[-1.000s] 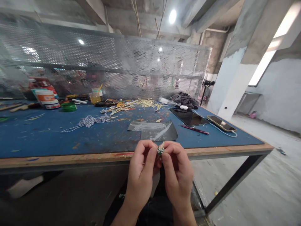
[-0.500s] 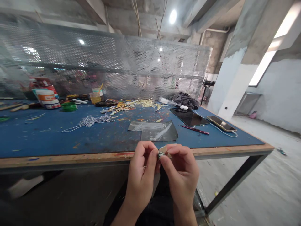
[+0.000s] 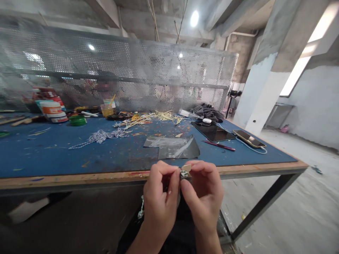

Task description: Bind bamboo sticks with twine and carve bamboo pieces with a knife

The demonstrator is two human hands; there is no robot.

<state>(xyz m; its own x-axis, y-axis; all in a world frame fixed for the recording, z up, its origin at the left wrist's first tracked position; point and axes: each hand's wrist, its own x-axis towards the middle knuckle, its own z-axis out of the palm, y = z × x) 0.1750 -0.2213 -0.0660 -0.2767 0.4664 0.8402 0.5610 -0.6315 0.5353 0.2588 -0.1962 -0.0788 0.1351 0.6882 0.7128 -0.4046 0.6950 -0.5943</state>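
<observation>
My left hand (image 3: 161, 194) pinches a small green-and-white knotted cord (image 3: 184, 174) between thumb and index finger, in front of the table's near edge. Close against it, my right hand (image 3: 206, 192) has its curled fingers on a small beige strip (image 3: 187, 167) that sticks up behind the knot. The right thumb is just below the knot; whether it touches is hard to tell. Left of my left wrist hangs a piece of similar cord (image 3: 141, 209) with a knot at its lower end. Beyond both hands lies a dark grey sheet (image 3: 173, 146) with pale scuffs.
On the blue tabletop (image 3: 124, 157) lie white-and-dark cord (image 3: 102, 135), straw-like strips (image 3: 165, 115), a red pen (image 3: 219, 146), a tablet (image 3: 212, 131) and a phone (image 3: 249, 138). Paint tubs (image 3: 54, 112) stand at the left. A perforated metal screen (image 3: 148, 70) rises behind.
The right thumb has moved down and away from the knot, exposing more of it and the beige strip. My left hand has tilted slightly, and the hanging cord has come into view.
</observation>
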